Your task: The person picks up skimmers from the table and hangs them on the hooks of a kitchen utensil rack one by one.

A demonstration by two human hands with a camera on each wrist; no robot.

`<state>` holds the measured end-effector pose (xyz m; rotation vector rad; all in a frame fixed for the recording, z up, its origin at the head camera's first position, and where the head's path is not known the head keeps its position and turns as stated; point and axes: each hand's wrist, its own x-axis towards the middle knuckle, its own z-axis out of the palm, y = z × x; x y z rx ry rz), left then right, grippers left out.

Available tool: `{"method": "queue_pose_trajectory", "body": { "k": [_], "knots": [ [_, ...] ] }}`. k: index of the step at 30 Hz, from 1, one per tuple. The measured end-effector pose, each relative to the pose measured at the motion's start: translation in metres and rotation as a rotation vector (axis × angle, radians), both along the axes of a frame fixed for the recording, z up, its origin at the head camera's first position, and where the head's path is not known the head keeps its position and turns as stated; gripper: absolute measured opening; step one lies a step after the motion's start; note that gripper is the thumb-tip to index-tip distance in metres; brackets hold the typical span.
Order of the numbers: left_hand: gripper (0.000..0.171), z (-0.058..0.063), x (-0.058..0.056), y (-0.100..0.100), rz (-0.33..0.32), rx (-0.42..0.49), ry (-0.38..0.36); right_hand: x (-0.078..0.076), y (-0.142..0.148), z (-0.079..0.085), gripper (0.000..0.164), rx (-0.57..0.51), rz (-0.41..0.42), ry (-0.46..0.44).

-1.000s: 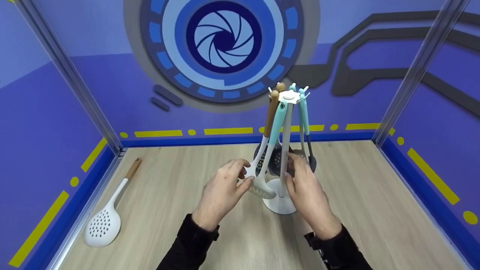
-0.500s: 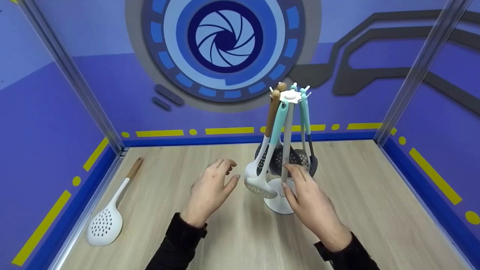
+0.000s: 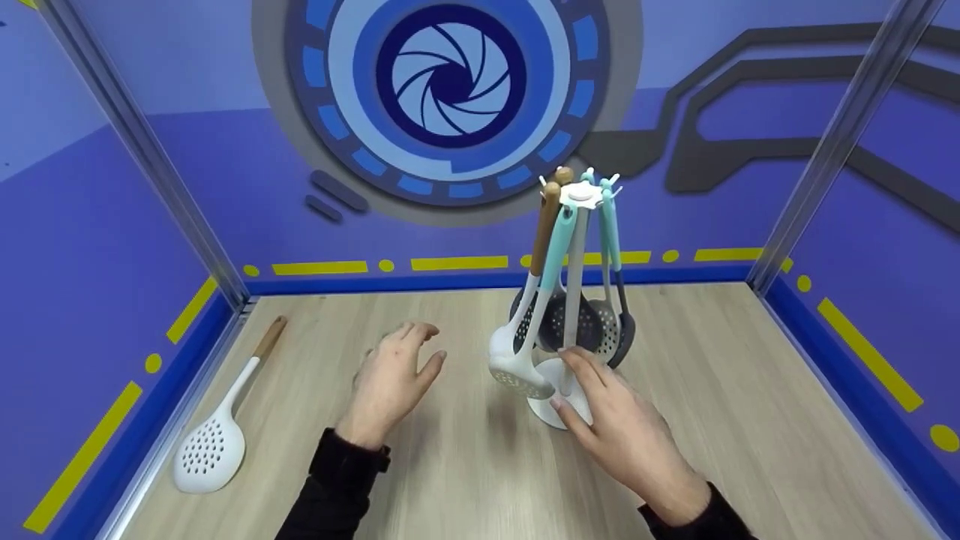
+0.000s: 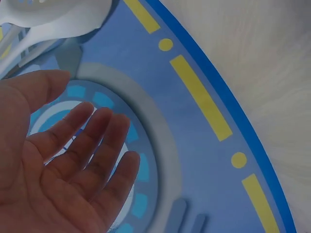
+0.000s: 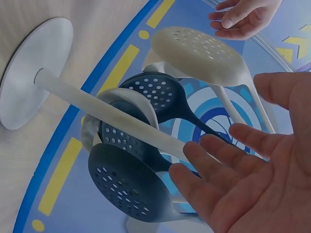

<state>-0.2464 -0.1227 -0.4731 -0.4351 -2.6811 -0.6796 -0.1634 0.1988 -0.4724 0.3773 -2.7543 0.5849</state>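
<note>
A white utensil stand (image 3: 573, 300) carries several hanging kitchen tools. On its left side hang a white skimmer with a turquoise handle (image 3: 559, 240) and a white ladle with a brown handle (image 3: 544, 232). Dark slotted tools (image 5: 129, 182) hang further round it. My right hand (image 3: 619, 427) is just in front of the stand's pole and round base (image 3: 541, 411), fingers loosely extended, gripping nothing. To the left of the stand my left hand (image 3: 390, 382) hovers over the table, fingers relaxed; its palm (image 4: 63, 179) is bare in the left wrist view.
A white skimmer (image 3: 210, 454) with a wooden handle lies on the table's left side, by the left panel. The wooden table (image 3: 465, 465) is enclosed by blue printed panels (image 3: 187, 187) with metal corner posts (image 3: 829, 142).
My left hand has drawn away from the hanging ladle and skimmer and moved left. My right hand has slid back from the pole toward me. The tools still hang on the stand.
</note>
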Motion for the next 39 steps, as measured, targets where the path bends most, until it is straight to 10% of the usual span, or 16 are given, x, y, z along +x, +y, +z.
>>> {"method": "queue_pose_trajectory", "body": {
  "k": [23,39],
  "knots": [
    [0.039,-0.028,-0.016,-0.064,0.113,0.016,-0.099,0.019,0.003,-0.024,0.071,0.102,0.068,0.092],
    [0.043,-0.034,-0.017,-0.097,0.163,-0.004,-0.191,0.019,0.007,-0.037,0.091,0.260,0.222,0.354]
  ]
}}
